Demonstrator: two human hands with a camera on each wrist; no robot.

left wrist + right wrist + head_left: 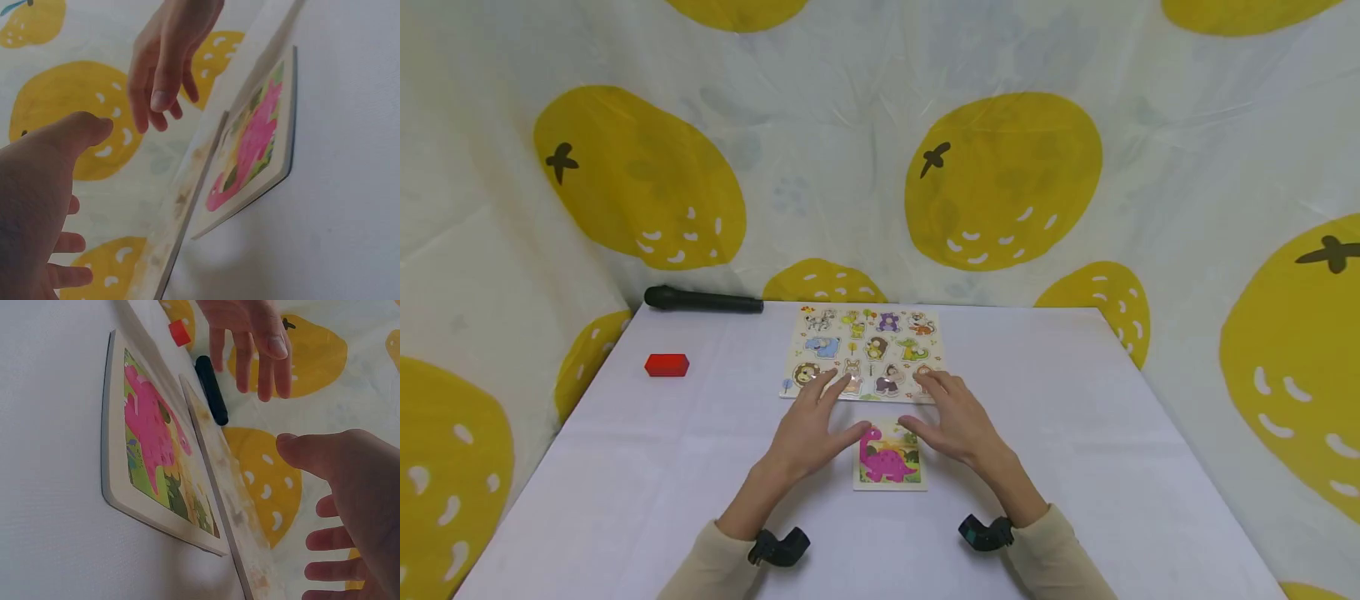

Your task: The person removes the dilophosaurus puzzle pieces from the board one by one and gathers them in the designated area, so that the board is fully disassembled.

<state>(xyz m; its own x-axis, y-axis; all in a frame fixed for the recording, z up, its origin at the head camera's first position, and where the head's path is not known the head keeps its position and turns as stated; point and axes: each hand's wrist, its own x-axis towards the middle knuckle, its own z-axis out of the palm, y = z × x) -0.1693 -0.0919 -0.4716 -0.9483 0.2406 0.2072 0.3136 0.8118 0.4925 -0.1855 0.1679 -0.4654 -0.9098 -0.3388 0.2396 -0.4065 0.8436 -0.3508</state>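
Observation:
My left hand point(807, 427) hovers over the upper left side of a small dinosaur puzzle point(889, 462), fingers relaxed and holding nothing. Opposite it, my right hand point(957, 421) is held the same way, loosely spread with nothing in its grasp. The puzzle shows a pink dinosaur in a pale square frame and lies flat on the table. Behind it is a larger animal puzzle board point(865, 354), whose near edge is partly hidden by the fingertips. In the left wrist view, a gap separates the left thumb point(94, 130) from the small puzzle point(250, 140).
A red block point(667, 365) lies at the left of the white table point(1045, 375). Behind it, a black microphone point(703, 300) lies along the back edge. A curtain point(842, 167) with yellow fruit prints surrounds the table's back and sides.

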